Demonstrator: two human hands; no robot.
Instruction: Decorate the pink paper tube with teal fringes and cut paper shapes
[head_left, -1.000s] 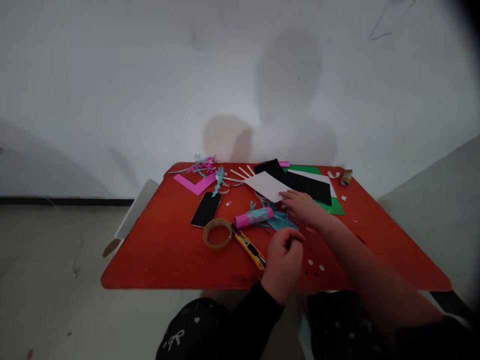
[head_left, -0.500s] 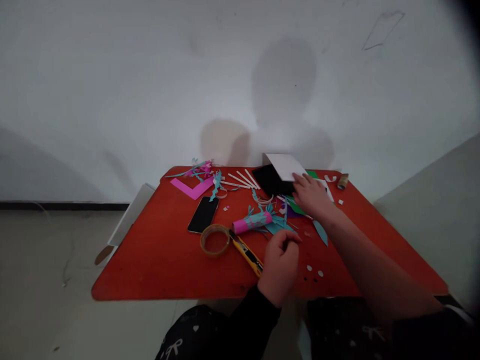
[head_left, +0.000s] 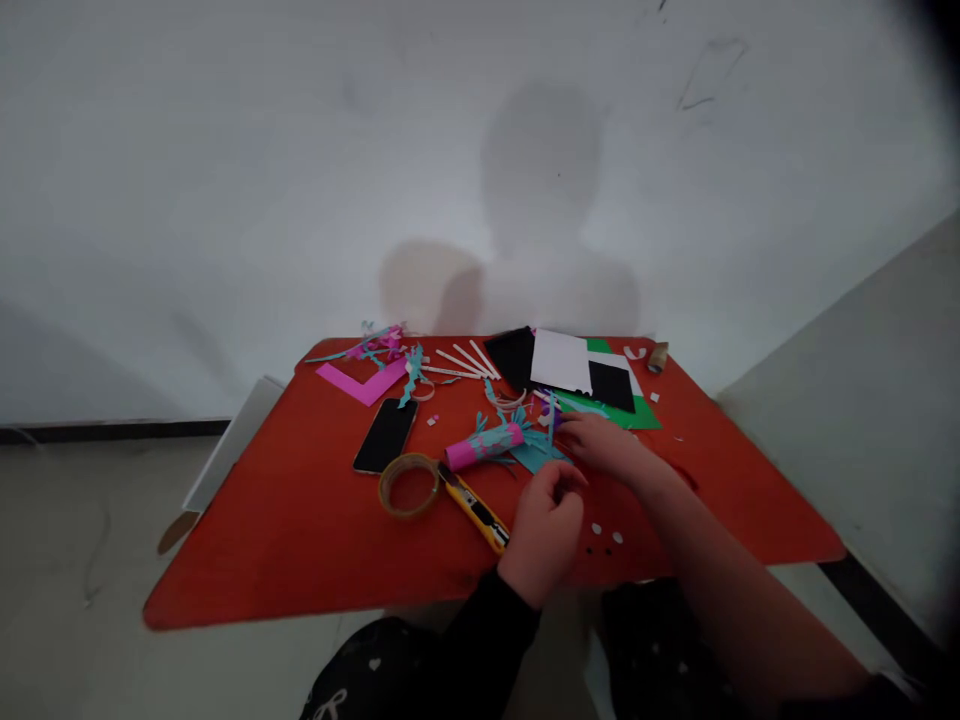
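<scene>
My left hand (head_left: 546, 525) hovers over the near part of the red table (head_left: 300, 540), its fingers curled; whether they hold anything is too dark to tell. My right hand (head_left: 604, 445) reaches to the purple and blue paper scraps (head_left: 544, 455), fingers lowered onto them, their tips partly hidden. Left of it lies a pink tube wrapped in blue fringed paper (head_left: 484, 446). A yellow cutter (head_left: 476, 508) rests beside my left hand, its tip by a roll of tape (head_left: 409, 485). Behind my right hand, a white sheet (head_left: 561, 360) lies over black sheets (head_left: 510, 357) and green paper (head_left: 643, 415).
A black phone (head_left: 385, 436) lies left of the tube. Farther back are a pink paper corner (head_left: 365, 385), shredded paper (head_left: 386, 342) and white sticks (head_left: 469, 360). A small brown roll (head_left: 658, 357) stands at the back right. White ovals (head_left: 617, 537) lie near the front edge.
My right hand has let go of the white sheet and moved nearer, down to the scraps. The sheet now lies flat. The whole view has shifted slightly; my left hand stays much the same.
</scene>
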